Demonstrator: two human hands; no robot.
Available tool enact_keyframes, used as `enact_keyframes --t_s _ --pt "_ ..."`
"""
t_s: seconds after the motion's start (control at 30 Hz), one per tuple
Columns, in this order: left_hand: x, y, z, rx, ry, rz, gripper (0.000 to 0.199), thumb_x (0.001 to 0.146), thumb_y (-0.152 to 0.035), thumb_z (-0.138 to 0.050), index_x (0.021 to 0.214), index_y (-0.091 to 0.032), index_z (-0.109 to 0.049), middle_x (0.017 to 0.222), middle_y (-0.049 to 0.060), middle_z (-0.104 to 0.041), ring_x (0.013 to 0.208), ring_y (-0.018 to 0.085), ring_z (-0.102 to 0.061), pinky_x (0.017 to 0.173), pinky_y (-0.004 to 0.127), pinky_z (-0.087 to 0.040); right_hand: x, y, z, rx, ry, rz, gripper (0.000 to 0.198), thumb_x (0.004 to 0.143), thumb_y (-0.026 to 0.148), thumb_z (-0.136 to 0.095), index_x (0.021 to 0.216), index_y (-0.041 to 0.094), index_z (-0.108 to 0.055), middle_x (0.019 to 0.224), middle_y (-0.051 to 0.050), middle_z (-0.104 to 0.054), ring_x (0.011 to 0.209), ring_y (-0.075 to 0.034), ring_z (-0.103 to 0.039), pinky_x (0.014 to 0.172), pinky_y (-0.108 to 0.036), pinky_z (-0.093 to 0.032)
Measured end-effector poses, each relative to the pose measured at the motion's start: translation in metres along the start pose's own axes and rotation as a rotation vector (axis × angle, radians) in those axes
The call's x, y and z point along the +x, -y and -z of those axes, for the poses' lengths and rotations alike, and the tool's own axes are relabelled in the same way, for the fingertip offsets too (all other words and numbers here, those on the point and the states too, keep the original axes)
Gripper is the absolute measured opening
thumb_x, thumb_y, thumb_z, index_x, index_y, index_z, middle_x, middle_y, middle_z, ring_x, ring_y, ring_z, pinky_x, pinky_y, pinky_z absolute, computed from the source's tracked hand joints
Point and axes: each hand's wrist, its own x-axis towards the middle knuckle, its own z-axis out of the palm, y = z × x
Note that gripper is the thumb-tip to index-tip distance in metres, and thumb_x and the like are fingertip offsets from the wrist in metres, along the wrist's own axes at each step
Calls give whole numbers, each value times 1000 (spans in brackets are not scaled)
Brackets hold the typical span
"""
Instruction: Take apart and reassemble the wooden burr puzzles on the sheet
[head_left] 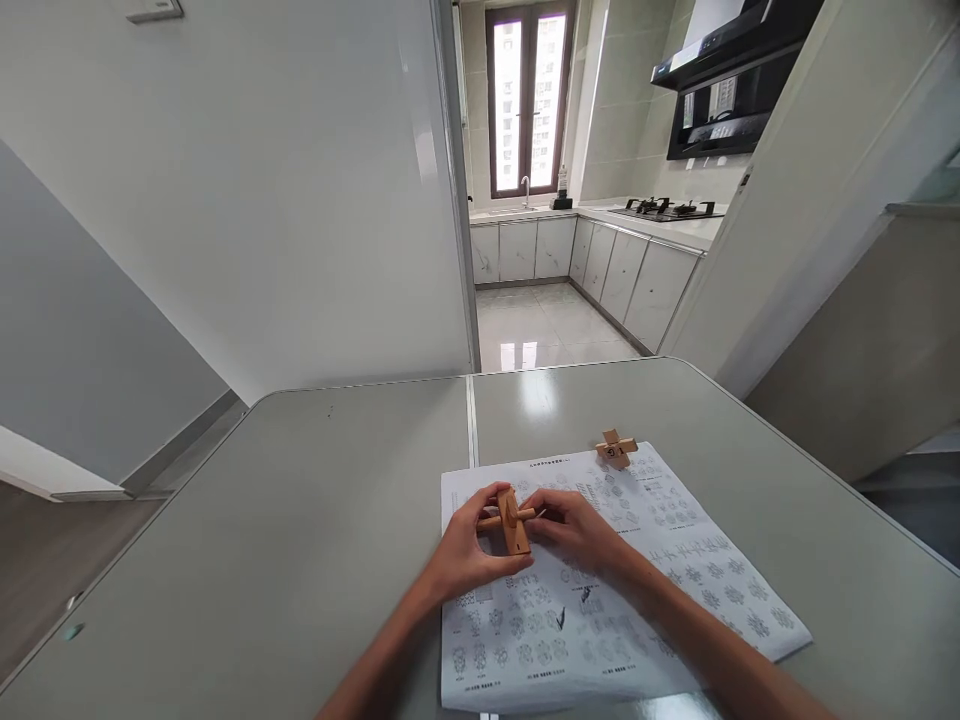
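Head view: from where I stand, the left hand (472,545) has its fingers round a small wooden assembly (515,530), the forefinger near its top end and the thumb along the bottom. The right hand (571,522) curls its fingers narrowly at the near end of a peg (527,514) that juts from the assembly towards them; whether they truly pinch it, I can't tell. Below both sets of fingers lies a printed sheet (570,625) full of little diagrams, spread on the desk (337,520). Beyond the right fingers and off to their right, a second wooden cluster (616,450) sits by the sheet's far edge, untouched. I'd judge the work partway along: the held parts already cross one another, while that second cluster remains separate. How many fittings are left, I can't make out.
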Motion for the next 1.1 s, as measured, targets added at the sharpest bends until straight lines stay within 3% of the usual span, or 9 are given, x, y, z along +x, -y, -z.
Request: enact_keyframes --t_s 0.27,0.57,0.87,0.97,1.1 --pt "2 -2 3 78 -22 -18 75 67 -27 -90 134 -28 -56 129 8 -62 109 26 -64 98 44 -56 -1 6 3 -92 20 13 17 96 35 -63 96 21 -73 82 -1 -70 70 -16 -59 64 -28 -43" --pt "4 -7 8 61 -53 0 77 67 -30 -91 135 -28 -57 127 7 -65 106 26 -67 97 43 -55 0 5 3 16 -78 18 25 97 45 -64 93 21 -67 77 0 -66 69 -16 -60 66 -30 -47" --pt "5 0 7 -59 -31 15 71 77 -41 -85 140 -27 -55 137 10 -64 124 31 -62 108 47 -49 2 15 2 217 -14 5 32 97 52 -63 91 22 -58 81 -2 -70 66 -16 -63 64 -31 -51" --pt "7 6 6 -75 -95 36 64 87 -47 -76 143 -26 -53 143 12 -60 126 31 -60 108 48 -48 4 15 4 342 -72 -23 34 96 53 -66 87 22 -55 82 -3 -72 67 -17 -66 62 -30 -52" --pt "9 11 5 -62 -157 24 58 93 -52 -66 142 -26 -52 144 13 -57 121 28 -61 103 44 -50 8 7 12 562 -260 -101 32 91 51 -72 91 21 -62 98 -7 -77 73 -17 -68 62 -29 -54"
